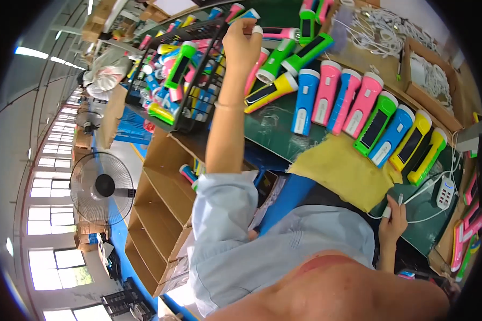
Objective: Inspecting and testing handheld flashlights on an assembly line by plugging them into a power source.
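At the far end of the green table, my left hand (240,45) curls its fingers over the edge of a blue flashlight (246,14); part of the grip is hidden. One fingertip wears a white cover. My right hand (394,220) is closed on a white cable (401,198) at the near right, its plug sticking up past the fingers. Close by lies a white multi-port charger (445,193). Between the hands, several flashlights (329,91) in blue, pink, green and yellow stand in a slanting row. Loose ones, including a green flashlight (277,61), lie beside my left wrist.
A black wire basket (190,109) heaped with flashlights stands left of my left forearm. Yellow cloth (345,171) covers the table's near edge. Tangled white cables and a cardboard box (439,96) sit at the far right. Cardboard compartments (158,214) and a fan (103,185) are at left.
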`<action>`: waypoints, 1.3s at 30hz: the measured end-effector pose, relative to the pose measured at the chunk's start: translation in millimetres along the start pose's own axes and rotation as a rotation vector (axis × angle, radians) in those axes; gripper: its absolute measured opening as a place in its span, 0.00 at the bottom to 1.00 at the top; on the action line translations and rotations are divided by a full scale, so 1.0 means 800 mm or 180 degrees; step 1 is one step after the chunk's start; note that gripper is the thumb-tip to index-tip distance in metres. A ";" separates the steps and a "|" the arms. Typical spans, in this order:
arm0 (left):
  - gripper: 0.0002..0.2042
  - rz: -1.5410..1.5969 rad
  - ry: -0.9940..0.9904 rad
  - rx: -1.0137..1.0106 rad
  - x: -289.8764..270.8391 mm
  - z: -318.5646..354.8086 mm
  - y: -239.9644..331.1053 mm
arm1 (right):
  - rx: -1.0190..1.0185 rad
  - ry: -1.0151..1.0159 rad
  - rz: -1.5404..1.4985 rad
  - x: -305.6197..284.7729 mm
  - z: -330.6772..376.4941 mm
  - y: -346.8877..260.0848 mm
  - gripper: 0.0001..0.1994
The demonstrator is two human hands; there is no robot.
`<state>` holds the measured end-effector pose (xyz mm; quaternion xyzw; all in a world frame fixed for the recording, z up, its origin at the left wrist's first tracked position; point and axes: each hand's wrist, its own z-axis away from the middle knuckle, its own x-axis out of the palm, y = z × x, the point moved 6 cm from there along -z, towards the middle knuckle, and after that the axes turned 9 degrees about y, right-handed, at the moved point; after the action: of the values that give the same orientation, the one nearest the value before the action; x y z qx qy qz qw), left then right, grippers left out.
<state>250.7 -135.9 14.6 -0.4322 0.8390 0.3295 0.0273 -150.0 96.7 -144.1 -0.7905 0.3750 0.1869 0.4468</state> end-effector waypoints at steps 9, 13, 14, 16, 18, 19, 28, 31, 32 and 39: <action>0.25 -0.2045 -0.1824 0.0851 0.187 -0.006 -0.256 | -0.0256 -0.0156 0.0759 0.016 0.010 0.008 0.13; 0.18 -0.2226 -0.2341 0.1324 0.208 -0.009 -0.278 | -0.0313 -0.0117 0.0752 0.019 0.006 0.006 0.13; 0.18 -0.2326 -0.2491 0.1522 0.209 -0.017 -0.266 | -0.0330 -0.0103 0.0804 0.018 0.004 0.004 0.14; 0.22 -0.2174 -0.2531 0.1593 0.192 -0.046 -0.242 | -0.0267 -0.0110 0.0832 0.016 0.003 0.003 0.15; 0.24 -0.2270 -0.2258 0.1411 0.175 -0.072 -0.202 | -0.0266 -0.0061 0.0802 0.013 0.004 0.004 0.17; 0.24 -0.1855 -0.2071 0.1506 0.162 -0.086 -0.185 | -0.0274 -0.0025 0.0765 0.013 0.003 0.003 0.17; 0.25 0.3693 -0.2745 -0.2590 0.098 0.042 0.060 | 0.1950 0.0185 -0.1863 -0.015 0.021 0.073 0.16; 0.27 0.3831 -0.3131 -0.3805 0.086 0.218 0.129 | 0.1347 0.0441 -0.1917 -0.037 -0.036 0.058 0.26; 0.27 0.3823 -0.3689 -0.3893 0.088 0.271 0.153 | 0.1071 0.0592 -0.1836 -0.041 -0.054 0.046 0.28; 0.24 0.5085 -0.4564 -0.4512 0.079 0.421 0.261 | 0.1393 -0.0005 -0.2675 -0.046 -0.061 0.072 0.09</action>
<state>-24.6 99.0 -158.9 0.5405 0.3043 0.7837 0.0314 -219.6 52.9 -127.8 -0.7608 0.0528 -0.0929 0.6401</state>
